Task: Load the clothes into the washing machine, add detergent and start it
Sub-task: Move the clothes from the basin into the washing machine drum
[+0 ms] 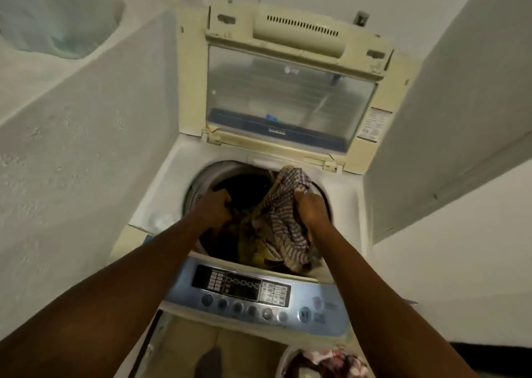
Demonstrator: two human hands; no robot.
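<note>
A top-loading washing machine (172,176) stands in front of me with its glass lid (288,98) folded up. Both my hands reach into the round drum opening. My right hand (312,207) grips a purple-and-cream checked cloth (283,219) that drapes over the drum's right rim. Deep on the left side of the drum, my left hand (214,209) is closed on dark clothes (244,193). More mixed clothes, some yellow, lie low in the drum. The control panel (253,294) with buttons sits at the near edge.
White walls close in on both sides of the machine. A white basket (288,357) holding pink patterned clothes sits on the floor at the lower right. A pale bag-like shape rests on the ledge at the top left (57,17).
</note>
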